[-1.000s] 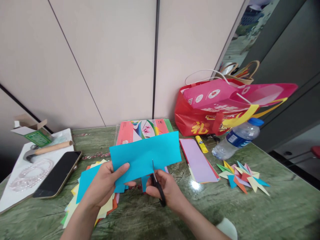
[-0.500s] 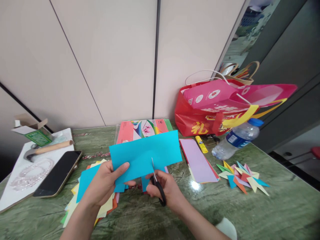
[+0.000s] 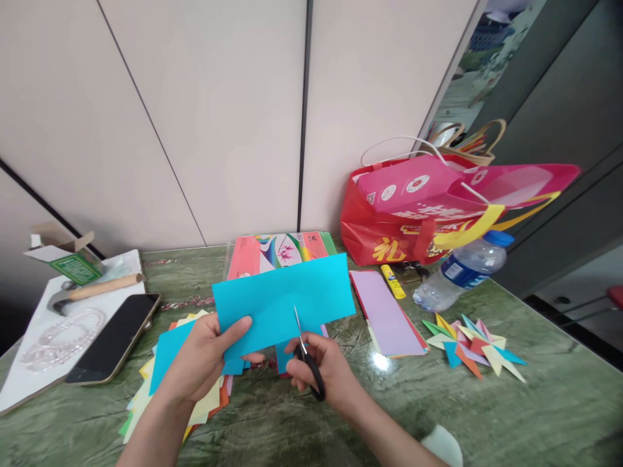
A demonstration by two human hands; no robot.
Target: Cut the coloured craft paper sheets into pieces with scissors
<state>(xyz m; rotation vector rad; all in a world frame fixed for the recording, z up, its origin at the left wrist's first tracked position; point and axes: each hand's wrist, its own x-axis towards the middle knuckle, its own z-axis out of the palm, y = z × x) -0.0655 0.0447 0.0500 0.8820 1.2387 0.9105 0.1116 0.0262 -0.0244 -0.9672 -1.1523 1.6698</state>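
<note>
A blue sheet of paper [image 3: 287,298] is held up above the table, pinched at its lower left by my left hand [image 3: 211,353] with the thumb on the near face. My right hand [image 3: 321,373] is closed around the black handles of a pair of scissors [image 3: 314,376]. The blades point up at the lower middle of the sheet and overlap it in view. Beneath my left arm lies a fanned stack of coloured paper [image 3: 207,405], with a blue piece [image 3: 168,353] on top. More blue paper [image 3: 283,357] shows below the held sheet, partly hidden.
Rightward lie lilac paper strips [image 3: 387,311], a yellow glue stick [image 3: 393,281], folded paper pieces [image 3: 472,344], a plastic bottle [image 3: 462,272] and a red bag [image 3: 384,220]. Leftward are a phone [image 3: 114,337], a hammer [image 3: 97,288], beads [image 3: 63,344] and a small box [image 3: 73,259]. A paper pack [image 3: 248,256] lies behind.
Almost nothing differs. The scissors have tilted very slightly, with the tip a few pixels further left; the sheet and my left hand stay in place.
</note>
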